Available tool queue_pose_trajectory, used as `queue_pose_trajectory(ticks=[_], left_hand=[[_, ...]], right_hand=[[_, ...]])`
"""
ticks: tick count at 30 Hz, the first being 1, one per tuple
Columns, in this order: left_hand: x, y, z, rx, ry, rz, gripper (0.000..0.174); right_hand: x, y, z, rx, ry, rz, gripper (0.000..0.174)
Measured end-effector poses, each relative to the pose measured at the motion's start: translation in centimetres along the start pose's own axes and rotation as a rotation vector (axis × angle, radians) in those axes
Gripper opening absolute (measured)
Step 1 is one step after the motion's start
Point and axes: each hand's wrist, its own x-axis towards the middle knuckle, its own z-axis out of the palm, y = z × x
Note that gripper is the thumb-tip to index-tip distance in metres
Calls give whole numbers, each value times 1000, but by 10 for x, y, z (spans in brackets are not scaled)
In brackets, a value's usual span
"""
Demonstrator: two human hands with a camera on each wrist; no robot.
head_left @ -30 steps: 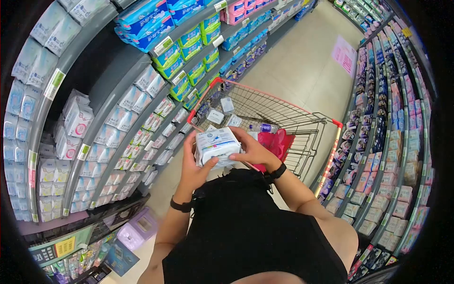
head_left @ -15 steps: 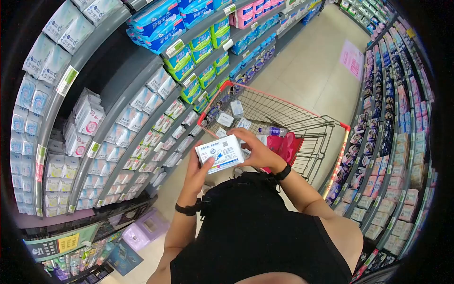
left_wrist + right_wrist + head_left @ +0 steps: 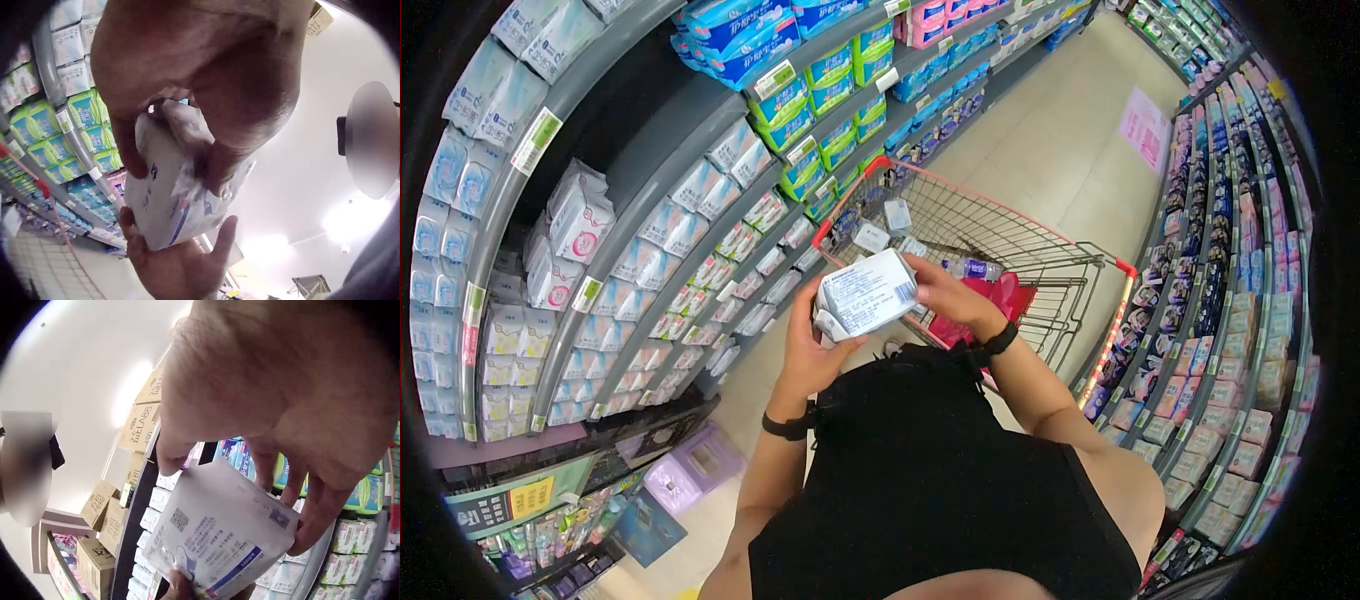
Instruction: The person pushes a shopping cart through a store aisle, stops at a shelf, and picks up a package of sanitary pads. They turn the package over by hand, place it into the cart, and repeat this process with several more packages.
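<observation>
Both hands hold a white soft pack [image 3: 868, 293] with blue print in front of the chest, its text-covered side facing up. My left hand [image 3: 810, 345] grips the folded left end, thumb on the near side. On the opposite end is my right hand [image 3: 958, 302], its fingers round the far edge. The right wrist view shows another printed face of the pack [image 3: 219, 537], with a square code and a blue stripe. In the left wrist view the left fingers and thumb pinch the crumpled end of the pack [image 3: 156, 187].
A wire shopping cart [image 3: 1128, 268] stands just ahead, with several white packs [image 3: 897, 214], a bottle [image 3: 980, 268] and a pink bag [image 3: 1003, 295] inside. Stocked shelves [image 3: 730, 110] line the left, and more packs [image 3: 1190, 465] fill the right side. A purple bin [image 3: 695, 468] stands at lower left.
The pack has been turned over between the hands: the face with the code and blue drawing was up half a second ago, and a text-covered side is up now.
</observation>
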Motion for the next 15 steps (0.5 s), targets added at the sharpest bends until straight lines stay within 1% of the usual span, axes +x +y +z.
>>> queue_pose_trajectory(ticks=[2, 3, 6, 7, 13, 15], left_hand=[[0, 4, -1, -18, -11, 1, 90], [0, 0, -5, -10, -22, 19, 91], [3, -3, -13, 46, -59, 141, 90], [3, -6, -16, 26, -56, 137, 89], [5, -5, -15, 59, -64, 134, 86], [5, 1, -11, 86, -76, 138, 84]], right_hand=[[4, 0, -1, 235, 33, 98, 77], [7, -5, 2, 215, 50, 129, 78], [15, -15, 4, 3, -38, 62, 76], [16, -23, 7, -69, -49, 34, 74], [9, -14, 2, -71, -26, 85, 69], [7, -14, 4, -65, -8, 59, 68]])
